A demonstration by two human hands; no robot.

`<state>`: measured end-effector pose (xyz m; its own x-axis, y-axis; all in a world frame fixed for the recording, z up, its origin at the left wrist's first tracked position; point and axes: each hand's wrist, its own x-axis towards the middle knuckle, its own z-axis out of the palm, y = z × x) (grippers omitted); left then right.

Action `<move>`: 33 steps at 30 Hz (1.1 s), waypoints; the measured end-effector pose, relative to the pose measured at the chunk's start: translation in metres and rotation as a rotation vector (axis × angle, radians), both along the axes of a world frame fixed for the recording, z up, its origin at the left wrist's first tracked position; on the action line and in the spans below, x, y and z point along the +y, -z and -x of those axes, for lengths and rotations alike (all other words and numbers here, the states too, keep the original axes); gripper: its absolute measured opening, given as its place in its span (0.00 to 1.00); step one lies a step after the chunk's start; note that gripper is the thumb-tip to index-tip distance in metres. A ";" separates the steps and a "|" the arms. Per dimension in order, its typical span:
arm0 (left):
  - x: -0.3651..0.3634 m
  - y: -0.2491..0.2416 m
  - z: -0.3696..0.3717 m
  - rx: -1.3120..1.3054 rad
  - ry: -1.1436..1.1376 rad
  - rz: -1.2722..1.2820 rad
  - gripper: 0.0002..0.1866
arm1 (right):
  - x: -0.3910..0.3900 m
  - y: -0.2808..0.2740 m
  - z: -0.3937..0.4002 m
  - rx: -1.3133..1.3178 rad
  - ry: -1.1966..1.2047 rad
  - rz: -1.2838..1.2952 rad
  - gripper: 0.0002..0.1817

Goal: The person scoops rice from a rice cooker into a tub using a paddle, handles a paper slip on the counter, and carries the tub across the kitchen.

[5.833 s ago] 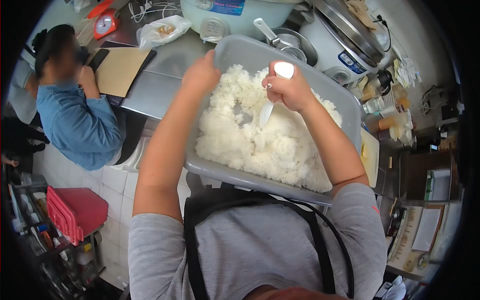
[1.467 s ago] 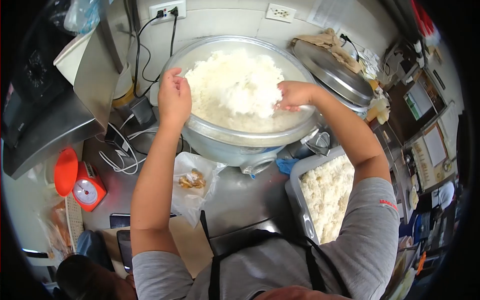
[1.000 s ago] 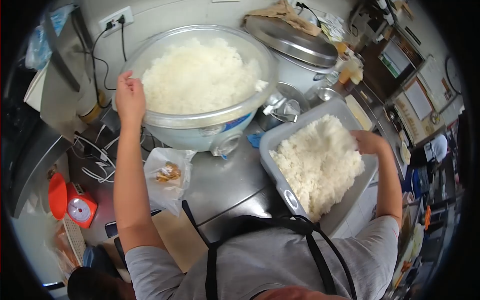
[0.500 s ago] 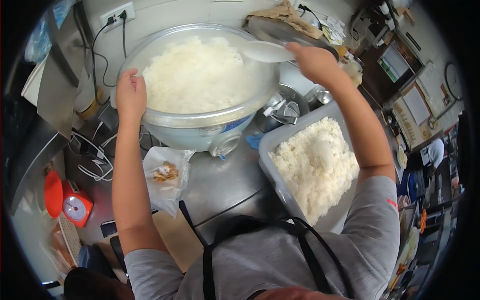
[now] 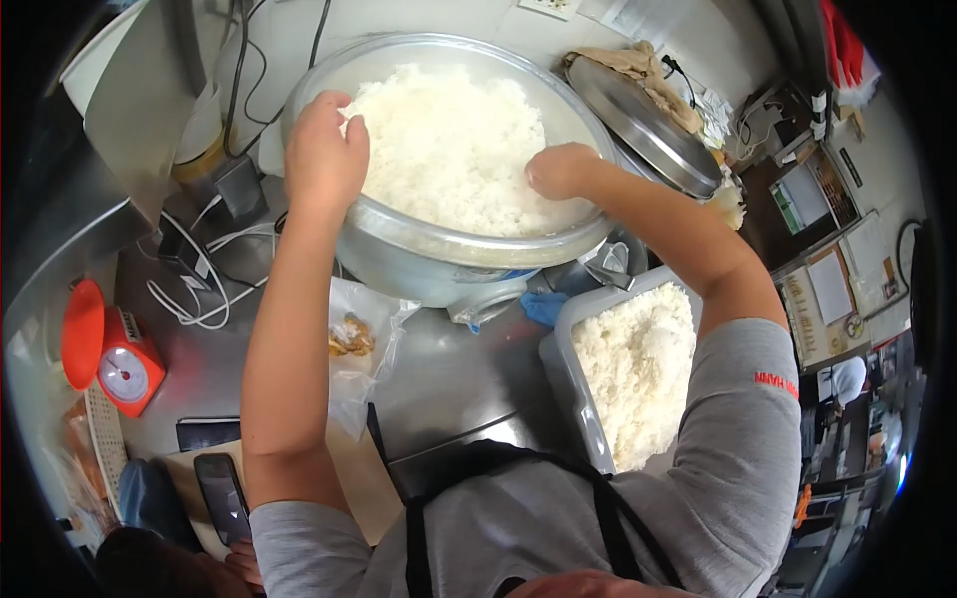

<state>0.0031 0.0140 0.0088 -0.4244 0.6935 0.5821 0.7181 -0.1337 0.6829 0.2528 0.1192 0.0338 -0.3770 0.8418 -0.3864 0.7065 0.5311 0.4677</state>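
A large rice cooker pot (image 5: 469,254) full of white cooked rice (image 5: 449,149) stands on the steel counter. My left hand (image 5: 324,159) grips the pot's near left rim. My right hand (image 5: 560,169) is closed and pushed down into the rice at the pot's right side; the white rice paddle it held a moment ago is hidden in the rice. A grey plastic tub (image 5: 570,379) heaped with rice (image 5: 633,369) sits to the lower right, under my right arm.
A cooker lid (image 5: 643,125) with a cloth on it lies at the right. A plastic bag of food (image 5: 351,344), a red kitchen scale (image 5: 115,359) and white cables (image 5: 204,299) lie on the steel counter. Another person's hand holds a phone (image 5: 221,498) at the lower left.
My right hand carried the white paddle from above the pot's far rim down into the rice. My left hand stayed on the rim. The view shifted so the pot sits more central.
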 end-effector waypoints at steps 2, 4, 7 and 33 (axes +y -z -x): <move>-0.002 -0.003 0.002 -0.007 0.008 0.013 0.14 | -0.005 -0.003 0.001 0.049 -0.107 0.000 0.15; -0.002 -0.001 0.003 -0.023 0.007 0.022 0.13 | -0.032 -0.016 0.005 0.006 -0.139 -0.012 0.15; -0.002 -0.002 0.003 -0.023 0.016 0.003 0.13 | -0.048 -0.022 0.002 0.032 -0.180 -0.034 0.14; -0.002 -0.003 0.002 -0.020 0.008 -0.022 0.11 | -0.014 -0.031 -0.038 1.086 0.004 0.412 0.17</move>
